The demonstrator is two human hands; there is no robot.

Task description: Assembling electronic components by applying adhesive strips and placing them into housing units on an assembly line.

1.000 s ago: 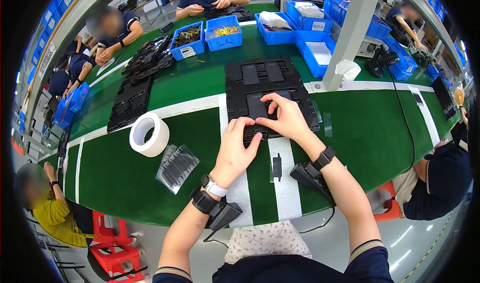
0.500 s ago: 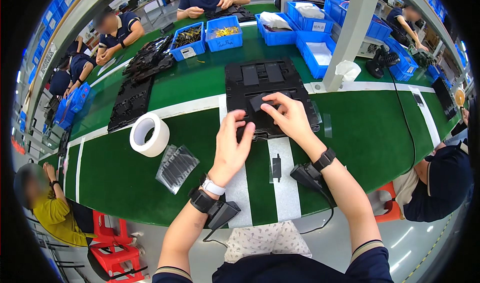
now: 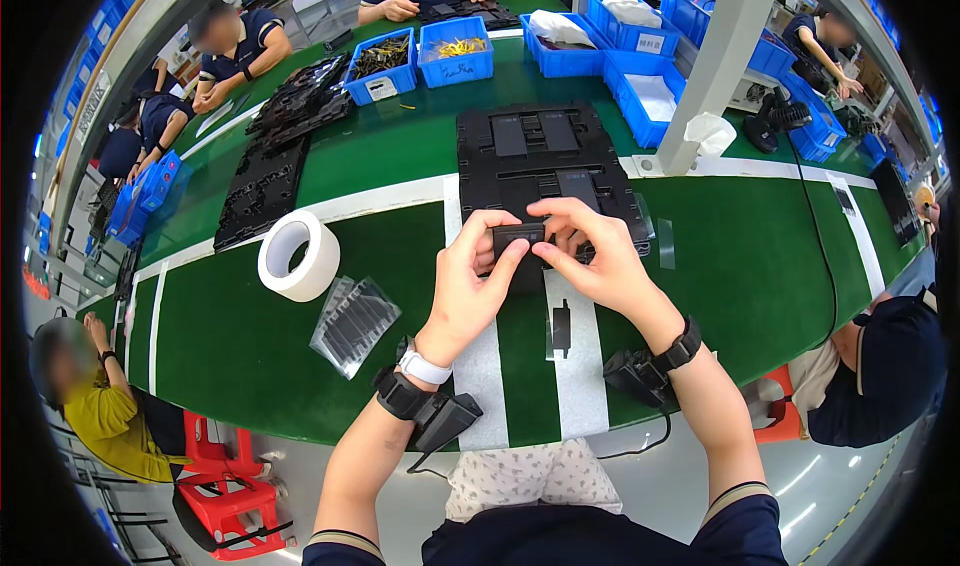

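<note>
A flat black rectangular block [image 3: 518, 234] is pinched between my two hands in front of my body. My left hand [image 3: 470, 281] has its thumb and fingers on the block's left end; my right hand [image 3: 610, 261] grips the right end. Just beyond lies a black plastic tray [image 3: 622, 204] with moulded recesses. Similar dark blocks sit in it, two along the far side and another block [image 3: 577, 181] nearer me. My hands hide part of the tray's near edge. Closer to me, a black cut-out piece on clear film [image 3: 562, 328] lies on a white strip.
To the left are a white tape roll [image 3: 328, 254] and a clear sheet with black strips [image 3: 352, 331]. Stacked black trays [image 3: 262, 181] lie farther left. Blue bins [image 3: 456, 68] line the back, near a metal post [image 3: 715, 76]. Co-workers sit around the table.
My right hand has lifted the block out of the tray area and drawn it toward me. My left hand has closed on its other end.
</note>
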